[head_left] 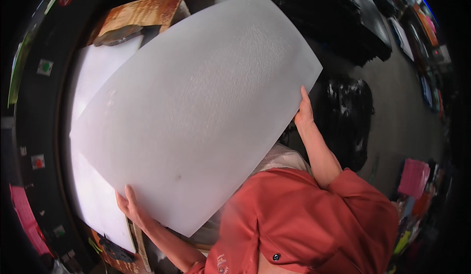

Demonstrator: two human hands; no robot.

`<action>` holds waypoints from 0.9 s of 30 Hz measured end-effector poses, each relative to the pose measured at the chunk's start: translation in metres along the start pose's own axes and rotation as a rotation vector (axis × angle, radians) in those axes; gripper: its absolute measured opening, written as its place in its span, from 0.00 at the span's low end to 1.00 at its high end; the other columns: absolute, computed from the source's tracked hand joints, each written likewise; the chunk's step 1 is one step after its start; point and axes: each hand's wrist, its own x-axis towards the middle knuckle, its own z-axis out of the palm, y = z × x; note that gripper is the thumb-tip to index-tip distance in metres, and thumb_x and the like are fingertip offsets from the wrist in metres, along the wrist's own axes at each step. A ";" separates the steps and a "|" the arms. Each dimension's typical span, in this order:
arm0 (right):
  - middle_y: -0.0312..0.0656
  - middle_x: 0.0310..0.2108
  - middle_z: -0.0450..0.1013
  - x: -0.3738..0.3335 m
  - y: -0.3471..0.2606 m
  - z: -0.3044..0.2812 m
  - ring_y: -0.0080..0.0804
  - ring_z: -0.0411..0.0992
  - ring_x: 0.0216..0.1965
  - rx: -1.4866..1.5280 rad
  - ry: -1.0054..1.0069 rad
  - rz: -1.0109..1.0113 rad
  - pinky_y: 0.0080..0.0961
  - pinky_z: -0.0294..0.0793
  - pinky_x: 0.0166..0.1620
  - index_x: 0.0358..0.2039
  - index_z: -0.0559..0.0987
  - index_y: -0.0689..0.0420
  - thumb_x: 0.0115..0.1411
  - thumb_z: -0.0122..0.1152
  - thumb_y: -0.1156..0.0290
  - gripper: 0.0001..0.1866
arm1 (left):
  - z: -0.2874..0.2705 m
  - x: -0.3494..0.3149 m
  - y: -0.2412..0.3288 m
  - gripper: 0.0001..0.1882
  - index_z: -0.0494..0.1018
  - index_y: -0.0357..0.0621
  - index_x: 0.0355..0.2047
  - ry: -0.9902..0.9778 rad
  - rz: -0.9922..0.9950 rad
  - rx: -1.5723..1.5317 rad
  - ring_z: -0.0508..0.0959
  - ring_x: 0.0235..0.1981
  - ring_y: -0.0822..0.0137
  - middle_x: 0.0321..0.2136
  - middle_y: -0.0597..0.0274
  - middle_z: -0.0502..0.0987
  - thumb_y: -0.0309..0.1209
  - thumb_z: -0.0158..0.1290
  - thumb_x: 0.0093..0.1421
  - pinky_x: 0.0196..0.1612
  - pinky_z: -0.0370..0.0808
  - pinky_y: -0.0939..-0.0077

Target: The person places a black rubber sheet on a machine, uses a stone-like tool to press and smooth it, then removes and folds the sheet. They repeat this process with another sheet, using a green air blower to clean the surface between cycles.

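A large translucent whitish plastic sheet [162, 107] is held up in front of me, tilted, with a finely rippled sheen over its upper right part. My left hand [128, 206] grips its lower left edge, thumb on the face and fingers beneath. On the opposite side my right hand [304, 108] holds the right edge, its other fingers hidden behind the sheet. A small dark speck shows near the sheet's lower part. Beyond its left end, a bright white panel [100, 200] lies on the bench, partly covered by the sheet.
A dark machine frame [46, 107] with green and red buttons runs along the left. Stained wooden board [142, 16] lies at the back, with a dark flat piece [117, 35] on it. Black plastic-wrapped bundles [348, 117] stand on the right. A pink stack [413, 178] sits farther right.
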 end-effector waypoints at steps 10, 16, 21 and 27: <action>0.46 0.65 0.70 0.009 0.012 -0.166 0.46 0.69 0.63 0.230 0.338 -0.049 0.42 0.69 0.66 0.66 0.70 0.60 0.74 0.55 0.53 0.29 | 0.183 0.055 0.056 0.16 0.75 0.35 0.56 -0.396 -0.107 0.002 0.79 0.40 0.73 0.44 0.61 0.82 0.30 0.55 0.71 0.45 0.75 0.78; 0.48 0.64 0.70 0.051 -0.008 -0.210 0.49 0.70 0.62 0.194 0.574 -0.018 0.51 0.74 0.62 0.68 0.67 0.59 0.72 0.58 0.54 0.31 | 0.326 0.086 0.077 0.16 0.77 0.35 0.52 -0.691 -0.359 -0.080 0.80 0.39 0.72 0.41 0.61 0.83 0.32 0.55 0.69 0.43 0.76 0.77; 0.50 0.63 0.69 0.109 -0.025 -0.234 0.50 0.72 0.61 0.287 0.622 0.075 0.53 0.75 0.61 0.68 0.66 0.60 0.71 0.59 0.58 0.30 | 0.434 0.111 0.082 0.14 0.78 0.33 0.49 -0.761 -0.608 -0.106 0.81 0.38 0.69 0.37 0.61 0.82 0.30 0.53 0.69 0.42 0.78 0.76; 0.50 0.64 0.69 0.173 -0.061 -0.242 0.52 0.71 0.62 0.310 0.704 0.134 0.56 0.74 0.62 0.68 0.66 0.58 0.73 0.53 0.59 0.28 | 0.515 0.117 0.099 0.23 0.67 0.29 0.61 -0.807 -0.739 -0.074 0.77 0.54 0.58 0.53 0.50 0.76 0.30 0.49 0.70 0.58 0.75 0.64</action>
